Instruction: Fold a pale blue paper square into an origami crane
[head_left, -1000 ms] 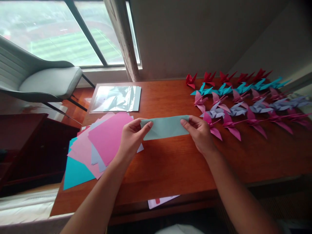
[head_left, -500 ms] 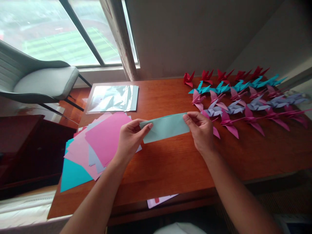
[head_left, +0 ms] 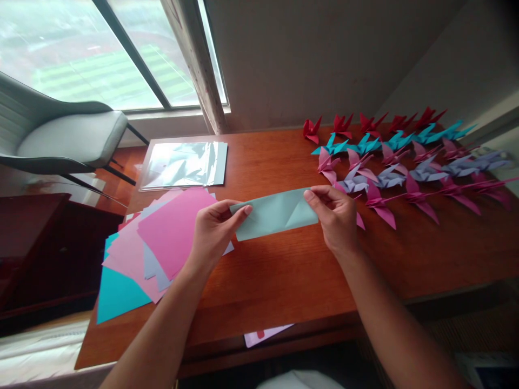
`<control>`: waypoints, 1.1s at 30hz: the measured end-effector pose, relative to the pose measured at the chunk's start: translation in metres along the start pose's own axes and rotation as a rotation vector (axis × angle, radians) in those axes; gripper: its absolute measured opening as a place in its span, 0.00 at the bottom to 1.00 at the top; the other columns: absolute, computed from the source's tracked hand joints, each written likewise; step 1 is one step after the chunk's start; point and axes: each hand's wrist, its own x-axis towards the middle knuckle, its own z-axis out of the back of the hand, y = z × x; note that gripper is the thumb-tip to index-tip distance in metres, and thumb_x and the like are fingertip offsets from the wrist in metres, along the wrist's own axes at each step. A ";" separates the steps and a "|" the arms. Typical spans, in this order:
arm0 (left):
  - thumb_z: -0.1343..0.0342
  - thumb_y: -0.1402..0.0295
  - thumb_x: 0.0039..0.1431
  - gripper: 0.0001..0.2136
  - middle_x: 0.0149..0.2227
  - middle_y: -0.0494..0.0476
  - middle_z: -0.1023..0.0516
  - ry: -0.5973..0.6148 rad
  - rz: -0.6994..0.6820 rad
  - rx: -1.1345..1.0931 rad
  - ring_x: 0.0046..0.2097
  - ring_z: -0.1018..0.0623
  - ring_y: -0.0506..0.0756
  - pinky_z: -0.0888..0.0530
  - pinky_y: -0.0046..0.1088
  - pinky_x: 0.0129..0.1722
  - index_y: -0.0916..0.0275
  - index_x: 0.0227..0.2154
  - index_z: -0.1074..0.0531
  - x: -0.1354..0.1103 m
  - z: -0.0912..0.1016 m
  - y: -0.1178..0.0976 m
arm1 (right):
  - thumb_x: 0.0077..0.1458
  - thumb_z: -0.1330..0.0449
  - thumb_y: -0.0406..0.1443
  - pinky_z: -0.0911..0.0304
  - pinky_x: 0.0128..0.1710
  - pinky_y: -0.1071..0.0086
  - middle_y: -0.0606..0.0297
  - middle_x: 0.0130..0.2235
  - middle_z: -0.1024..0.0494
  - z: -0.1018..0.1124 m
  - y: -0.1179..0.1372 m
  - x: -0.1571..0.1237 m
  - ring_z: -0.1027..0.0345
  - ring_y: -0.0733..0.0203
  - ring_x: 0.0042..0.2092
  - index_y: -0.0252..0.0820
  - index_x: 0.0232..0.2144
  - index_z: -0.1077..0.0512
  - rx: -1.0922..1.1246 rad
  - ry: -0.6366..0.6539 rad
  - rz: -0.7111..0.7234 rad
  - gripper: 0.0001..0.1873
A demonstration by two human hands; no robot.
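Observation:
A pale green sheet of origami paper (head_left: 275, 215), folded into a long rectangle, is stretched between my two hands above the table. My left hand (head_left: 217, 227) pinches its upper left corner between thumb and fingers. At the upper right corner, my right hand (head_left: 334, 219) grips it the same way, thumb on top. A diagonal crease shows on the paper's right half. Just left of my left hand lies a fanned pile of coloured paper, with a pink sheet (head_left: 174, 227) on top. Beyond my right hand stand rows of folded paper cranes, the nearest a magenta crane (head_left: 379, 202).
A clear plastic packet of pale paper (head_left: 184, 163) lies at the back left of the wooden table (head_left: 259, 292). Further back are red cranes (head_left: 343, 125) and turquoise cranes (head_left: 367, 145). A grey chair (head_left: 73, 135) stands by the window. A printed sheet (head_left: 265, 334) pokes out below the table's front edge.
Both hands keep their hold on the green paper. Its face has tilted slightly, and the upper edges now look lined up as one. The view has shifted a little.

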 end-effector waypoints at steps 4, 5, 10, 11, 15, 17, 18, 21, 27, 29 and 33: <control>0.28 0.58 0.47 0.13 0.24 0.51 0.22 -0.008 0.009 0.000 0.25 0.27 0.48 0.32 0.22 0.23 0.63 0.28 0.19 0.000 0.001 0.001 | 0.51 0.30 0.44 0.30 0.31 0.68 0.67 0.29 0.20 0.000 0.001 -0.001 0.26 0.61 0.32 0.45 0.30 0.22 0.000 0.004 -0.006 0.10; 0.28 0.58 0.47 0.13 0.24 0.51 0.22 -0.011 0.011 -0.001 0.25 0.27 0.48 0.32 0.22 0.23 0.63 0.28 0.19 0.001 0.001 0.001 | 0.52 0.30 0.44 0.29 0.31 0.68 0.67 0.29 0.20 0.000 0.001 -0.001 0.26 0.61 0.32 0.45 0.30 0.22 -0.004 0.008 -0.005 0.10; 0.28 0.59 0.47 0.12 0.25 0.51 0.21 -0.008 0.020 -0.027 0.25 0.26 0.48 0.31 0.21 0.24 0.62 0.27 0.19 0.000 -0.001 -0.001 | 0.53 0.31 0.45 0.29 0.32 0.68 0.66 0.30 0.19 0.001 0.002 -0.001 0.25 0.60 0.33 0.45 0.30 0.21 -0.015 0.018 0.005 0.10; 0.28 0.59 0.47 0.12 0.25 0.51 0.21 -0.006 0.019 -0.029 0.25 0.26 0.48 0.31 0.21 0.24 0.62 0.27 0.19 0.000 -0.001 -0.001 | 0.53 0.31 0.45 0.29 0.32 0.68 0.66 0.30 0.19 0.001 0.002 -0.001 0.25 0.60 0.33 0.44 0.30 0.21 -0.020 0.015 0.004 0.11; 0.28 0.59 0.48 0.13 0.25 0.51 0.21 -0.004 0.022 -0.016 0.25 0.26 0.48 0.31 0.21 0.24 0.63 0.28 0.20 0.000 -0.001 -0.001 | 0.52 0.31 0.45 0.30 0.30 0.70 0.67 0.28 0.19 0.000 0.001 0.000 0.26 0.62 0.31 0.43 0.29 0.21 -0.015 0.010 0.008 0.12; 0.29 0.58 0.48 0.13 0.25 0.51 0.21 -0.001 0.020 -0.011 0.25 0.26 0.48 0.31 0.21 0.24 0.63 0.28 0.20 0.001 0.000 -0.001 | 0.52 0.30 0.44 0.31 0.29 0.71 0.67 0.28 0.20 0.000 0.000 0.000 0.27 0.63 0.30 0.44 0.29 0.21 0.000 0.011 0.011 0.11; 0.29 0.58 0.48 0.13 0.25 0.51 0.21 0.001 0.017 -0.008 0.26 0.26 0.48 0.31 0.21 0.24 0.63 0.28 0.20 0.001 0.000 -0.001 | 0.52 0.30 0.44 0.31 0.29 0.71 0.67 0.28 0.20 0.000 0.001 0.000 0.27 0.63 0.30 0.44 0.29 0.20 0.005 0.013 0.010 0.10; 0.29 0.58 0.48 0.13 0.25 0.51 0.22 -0.002 0.002 0.012 0.25 0.26 0.48 0.31 0.21 0.24 0.64 0.28 0.20 0.000 0.000 -0.001 | 0.51 0.30 0.44 0.30 0.30 0.70 0.67 0.28 0.19 0.001 0.002 0.001 0.27 0.63 0.30 0.44 0.29 0.20 0.001 0.014 0.004 0.10; 0.28 0.60 0.48 0.11 0.24 0.50 0.22 -0.010 -0.039 0.023 0.24 0.28 0.47 0.33 0.20 0.23 0.63 0.28 0.19 0.001 0.001 -0.004 | 0.51 0.29 0.42 0.30 0.29 0.70 0.68 0.28 0.19 0.004 0.000 0.002 0.26 0.63 0.30 0.45 0.30 0.19 -0.032 0.003 0.031 0.08; 0.28 0.61 0.48 0.11 0.24 0.50 0.23 -0.002 -0.048 0.022 0.25 0.29 0.47 0.33 0.20 0.23 0.62 0.28 0.18 0.002 0.003 -0.003 | 0.50 0.29 0.42 0.29 0.31 0.70 0.68 0.29 0.18 0.005 -0.002 0.003 0.25 0.63 0.31 0.45 0.30 0.18 -0.020 0.011 0.025 0.08; 0.28 0.61 0.48 0.10 0.25 0.50 0.22 0.037 -0.060 0.023 0.26 0.28 0.47 0.33 0.20 0.24 0.62 0.28 0.18 0.003 0.006 -0.002 | 0.50 0.28 0.42 0.27 0.32 0.69 0.68 0.31 0.17 0.008 -0.006 0.004 0.24 0.62 0.33 0.47 0.31 0.18 0.002 0.025 0.012 0.08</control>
